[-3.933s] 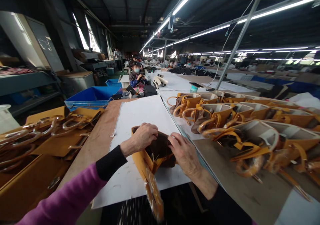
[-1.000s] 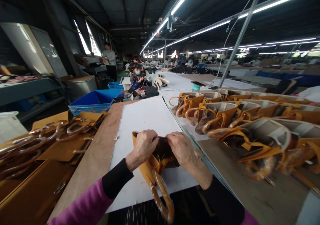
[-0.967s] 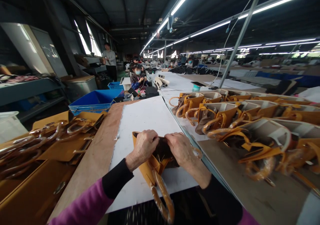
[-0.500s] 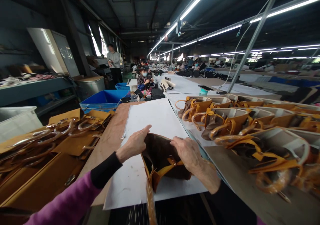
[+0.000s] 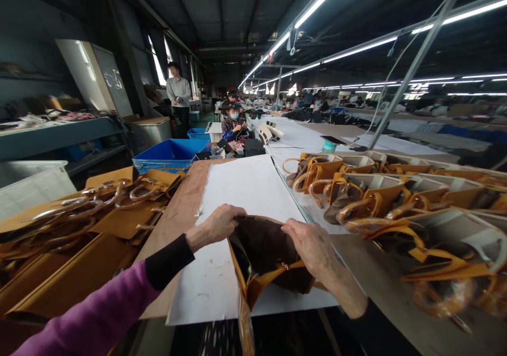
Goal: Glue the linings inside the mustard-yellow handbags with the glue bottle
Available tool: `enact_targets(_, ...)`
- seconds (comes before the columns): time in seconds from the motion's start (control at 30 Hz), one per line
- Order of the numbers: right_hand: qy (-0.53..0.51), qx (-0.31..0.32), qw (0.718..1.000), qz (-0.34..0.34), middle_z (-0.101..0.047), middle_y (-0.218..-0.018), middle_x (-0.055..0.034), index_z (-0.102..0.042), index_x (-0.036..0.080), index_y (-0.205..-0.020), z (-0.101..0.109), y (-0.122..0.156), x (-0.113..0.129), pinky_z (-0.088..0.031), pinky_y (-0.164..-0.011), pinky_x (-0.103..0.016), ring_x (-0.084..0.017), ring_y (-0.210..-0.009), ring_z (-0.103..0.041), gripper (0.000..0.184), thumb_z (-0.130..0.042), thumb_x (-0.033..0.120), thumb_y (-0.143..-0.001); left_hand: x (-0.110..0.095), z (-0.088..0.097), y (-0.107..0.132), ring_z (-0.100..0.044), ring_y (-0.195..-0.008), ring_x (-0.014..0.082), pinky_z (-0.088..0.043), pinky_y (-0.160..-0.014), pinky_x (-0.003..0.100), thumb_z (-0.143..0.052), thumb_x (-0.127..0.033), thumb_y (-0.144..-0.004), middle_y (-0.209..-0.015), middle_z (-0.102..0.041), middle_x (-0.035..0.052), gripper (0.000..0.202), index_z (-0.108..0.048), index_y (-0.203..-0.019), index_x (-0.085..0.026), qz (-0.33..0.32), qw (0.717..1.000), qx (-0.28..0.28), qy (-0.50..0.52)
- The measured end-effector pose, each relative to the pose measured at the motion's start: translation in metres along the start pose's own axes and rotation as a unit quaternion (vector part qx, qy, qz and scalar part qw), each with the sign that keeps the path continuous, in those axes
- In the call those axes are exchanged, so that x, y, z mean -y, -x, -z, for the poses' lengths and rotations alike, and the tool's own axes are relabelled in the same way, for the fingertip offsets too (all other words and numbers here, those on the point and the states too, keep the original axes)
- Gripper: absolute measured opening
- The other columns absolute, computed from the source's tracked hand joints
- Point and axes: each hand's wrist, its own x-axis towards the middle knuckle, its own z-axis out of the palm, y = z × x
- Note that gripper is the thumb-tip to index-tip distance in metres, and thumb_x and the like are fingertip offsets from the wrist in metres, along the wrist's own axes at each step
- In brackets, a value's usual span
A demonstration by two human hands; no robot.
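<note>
A tan handbag (image 5: 264, 261) with a dark brown lining lies on its side on a white sheet (image 5: 245, 197), its mouth towards me. My left hand (image 5: 216, 224) curls over the left rim of the opening and grips it. On the right rim sits my right hand (image 5: 311, 245), fingers bent round the edge, and between the two the bag's mouth is spread wide. A tan strap crosses the opening below. One wrapped handle (image 5: 244, 332) hangs off the table's near edge.
Flat tan bag pieces (image 5: 99, 213) with wrapped handles are piled at the left. Rows of standing tan handbags (image 5: 396, 197) fill the table on the right. A blue crate (image 5: 170, 155) stands behind. One person (image 5: 233, 123) sits farther along, another person (image 5: 178, 100) stands by the left shelves.
Both hands were pressed on the bag's closed top a second ago. The left hand let go, opened, then took the rim again. The bag's mouth is now pulled wide.
</note>
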Motion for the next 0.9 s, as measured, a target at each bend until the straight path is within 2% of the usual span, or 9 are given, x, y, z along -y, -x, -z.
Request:
enact_targets(0.17,0.036,-0.004,0.999,-0.005,-0.063,-0.056,-0.0016,-0.060,0.022,-0.072,-0.001,-0.002,0.004,-0.021,-0.051,-0.029,-0.016,-0.052,-0.057,0.027,-0.046,0.030,-0.094,0.000,-0.006,-0.002,-0.055,-0.065,0.0129,-0.040,-0.061,0.021,-0.048,-0.012,-0.070,-0.066,-0.062,-0.0009,0.024,-0.068,-0.081,-0.017,0.024,0.999,-0.025,0.024)
enact_targets(0.27,0.048,0.011,0.999,-0.008,-0.065,-0.059,-0.0023,-0.061,0.022,-0.074,-0.001,-0.006,0.006,-0.023,-0.051,-0.029,-0.017,-0.055,-0.058,0.023,-0.049,0.028,-0.093,-0.003,-0.010,-0.001,-0.059,-0.070,0.0140,-0.043,-0.065,0.023,-0.049,-0.013,-0.074,-0.076,-0.067,0.0003,0.029,-0.068,-0.096,-0.019,0.029,0.997,-0.068,0.017)
enact_targets(0.37,0.041,0.018,0.999,-0.019,-0.065,-0.059,-0.0018,-0.060,0.022,-0.073,-0.001,-0.008,0.006,-0.024,-0.051,-0.029,-0.017,-0.056,-0.059,0.024,-0.049,0.029,-0.093,-0.005,-0.010,0.001,-0.061,-0.081,0.0142,-0.045,-0.074,0.023,-0.046,-0.009,-0.076,-0.090,-0.069,0.0012,0.037,-0.064,-0.105,-0.022,-0.028,0.996,-0.081,0.010)
enact_targets(0.43,0.030,0.011,0.999,-0.020,-0.063,-0.056,-0.0010,-0.057,0.022,-0.070,-0.001,-0.007,0.005,-0.024,-0.050,-0.029,-0.017,-0.054,-0.059,0.026,-0.047,0.030,-0.093,-0.006,-0.008,0.002,-0.061,-0.083,0.0139,-0.045,-0.077,0.022,-0.045,-0.007,-0.077,-0.093,-0.069,0.0011,0.034,-0.066,-0.098,-0.022,-0.073,0.995,-0.069,-0.003)
enact_targets(0.5,0.017,0.006,1.000,-0.011,-0.062,-0.055,-0.0007,-0.056,0.022,-0.069,-0.002,-0.005,0.004,-0.025,-0.050,-0.029,-0.017,-0.054,-0.059,0.027,-0.045,0.030,-0.093,-0.008,-0.006,0.003,-0.061,-0.082,0.0142,-0.045,-0.077,0.023,-0.045,-0.006,-0.077,-0.091,-0.068,0.0014,0.030,-0.068,-0.092,-0.020,-0.083,0.994,-0.070,-0.028)
enact_targets(0.7,-0.010,-0.015,1.000,0.005,-0.062,-0.056,-0.0021,-0.055,0.025,-0.072,-0.021,-0.001,-0.008,-0.030,-0.049,-0.030,-0.022,-0.056,-0.062,0.026,-0.041,0.034,-0.092,-0.008,-0.006,0.001,-0.063,-0.079,0.0172,-0.045,-0.071,0.025,-0.055,-0.018,-0.080,-0.088,-0.069,0.0033,0.013,-0.067,-0.085,-0.018,-0.064,0.990,-0.058,-0.110)
enact_targets(0.9,-0.022,-0.032,0.999,0.019,-0.065,-0.061,-0.0032,-0.057,0.028,-0.080,-0.038,0.000,-0.022,-0.035,-0.048,-0.032,-0.023,-0.055,-0.062,0.023,-0.042,0.044,-0.089,-0.005,-0.012,-0.002,-0.062,-0.080,0.0177,-0.044,-0.067,0.026,-0.052,-0.023,-0.081,-0.088,-0.068,0.0040,0.011,-0.063,-0.084,-0.019,-0.036,0.986,-0.067,-0.149)
